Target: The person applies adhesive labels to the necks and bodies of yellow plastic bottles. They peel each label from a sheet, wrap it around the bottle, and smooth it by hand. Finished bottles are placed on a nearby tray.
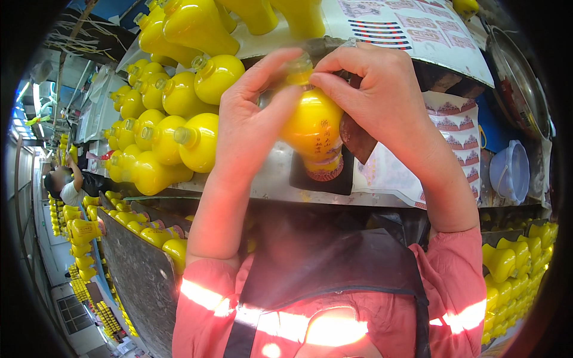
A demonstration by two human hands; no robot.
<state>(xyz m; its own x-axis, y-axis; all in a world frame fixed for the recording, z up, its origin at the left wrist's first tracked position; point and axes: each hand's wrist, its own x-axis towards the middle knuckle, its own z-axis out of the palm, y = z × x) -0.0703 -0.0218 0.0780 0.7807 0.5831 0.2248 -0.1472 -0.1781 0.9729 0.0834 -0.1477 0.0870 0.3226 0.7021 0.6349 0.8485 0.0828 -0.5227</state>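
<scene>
I hold a round yellow bottle upright in front of me, above a metal counter. My left hand wraps its left side, thumb and fingers up at the neck. My right hand pinches the top of the neck, where a small clear cap or stopper shows between the fingertips. A red printed band circles the bottle's base. The neck itself is mostly hidden by my fingers.
Several matching yellow bottles lie on their sides at the left of the counter. Sheets of red-printed labels lie at the right, beside a pale blue plastic cup. More yellow bottles fill bins lower right and left. Another person works far left.
</scene>
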